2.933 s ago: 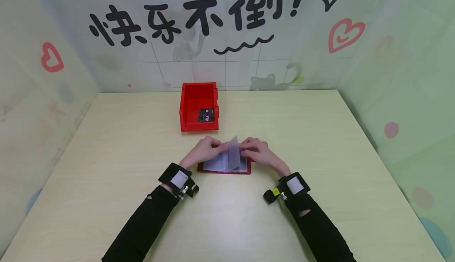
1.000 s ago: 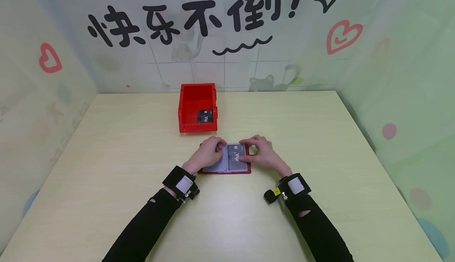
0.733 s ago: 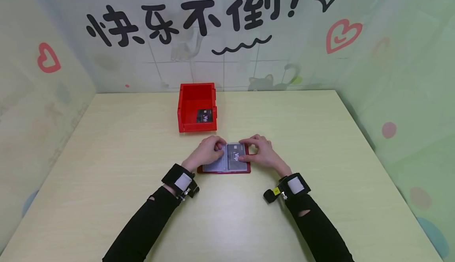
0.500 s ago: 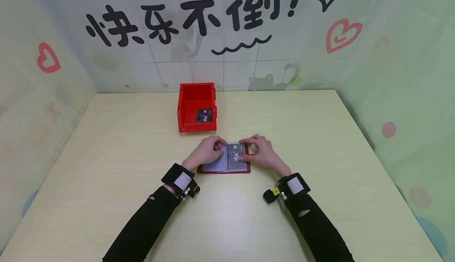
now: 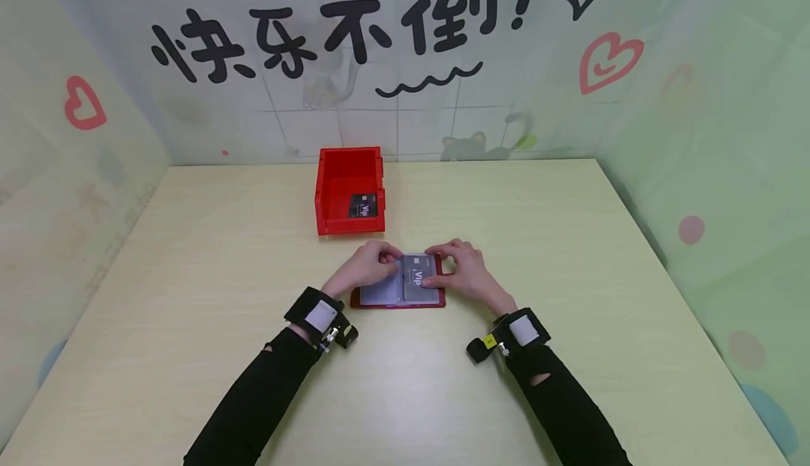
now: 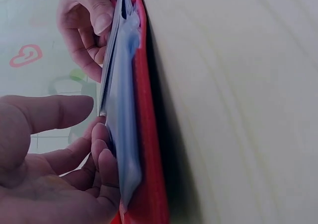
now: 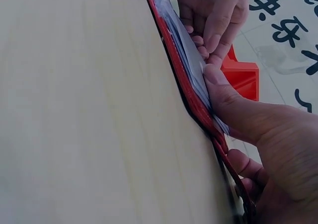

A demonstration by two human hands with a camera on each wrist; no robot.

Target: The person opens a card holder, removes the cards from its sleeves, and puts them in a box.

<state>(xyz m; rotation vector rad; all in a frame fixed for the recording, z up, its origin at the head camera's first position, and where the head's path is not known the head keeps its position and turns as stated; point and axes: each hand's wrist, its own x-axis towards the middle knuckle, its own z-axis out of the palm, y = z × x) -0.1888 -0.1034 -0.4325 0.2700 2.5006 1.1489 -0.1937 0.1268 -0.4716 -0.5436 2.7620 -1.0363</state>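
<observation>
A red card holder (image 5: 398, 306) lies open on the table, with clear plastic sleeves (image 5: 377, 294) on its pages. On its right page is a dark grey card marked Vip (image 5: 414, 290). My right hand (image 5: 464, 269) holds this card, thumb on its face and index finger at its far edge. In the right wrist view the right thumb (image 7: 217, 77) bears down on the card above the stacked sleeves. My left hand (image 5: 372, 266) is over the left page, fingertips at the card's near corner in the left wrist view. The left thumb (image 6: 64, 110) stands apart from its fingers.
A red open bin (image 5: 350, 225) stands behind the holder, with another black Vip card (image 5: 363, 206) inside. Light wood table (image 5: 538, 227) surrounds both. Printed cloth walls (image 5: 221, 121) rise at the back and sides.
A sleeve page that stood upright 2.9 s ago is now down, and the Vip card shows on the right page. In the last second the card shifted slightly left; the hands barely moved.
</observation>
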